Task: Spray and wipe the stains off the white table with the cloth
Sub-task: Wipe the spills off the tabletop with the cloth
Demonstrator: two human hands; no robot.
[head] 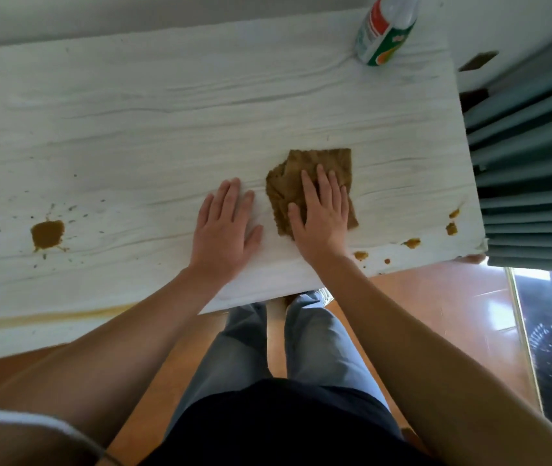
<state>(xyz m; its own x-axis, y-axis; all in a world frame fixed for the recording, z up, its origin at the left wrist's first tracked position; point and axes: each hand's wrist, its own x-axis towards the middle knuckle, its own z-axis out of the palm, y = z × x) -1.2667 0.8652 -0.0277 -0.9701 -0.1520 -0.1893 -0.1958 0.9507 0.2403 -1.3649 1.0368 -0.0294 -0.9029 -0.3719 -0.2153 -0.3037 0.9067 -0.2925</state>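
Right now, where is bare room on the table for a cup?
The wide stretch between the bottle and the cloth is bare. Crowded: the right hand on the cloth, left hand beside it, stains toward both ends.

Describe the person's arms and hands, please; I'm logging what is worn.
The left hand and right hand are bare: no gloves, no watch. Both forearms are uncovered. What looks like a pale short sleeve edges the left upper arm.

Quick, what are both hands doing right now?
Left hand: open, flat on the table, holding nothing.
Right hand: open, straight fingers pressing the cloth.
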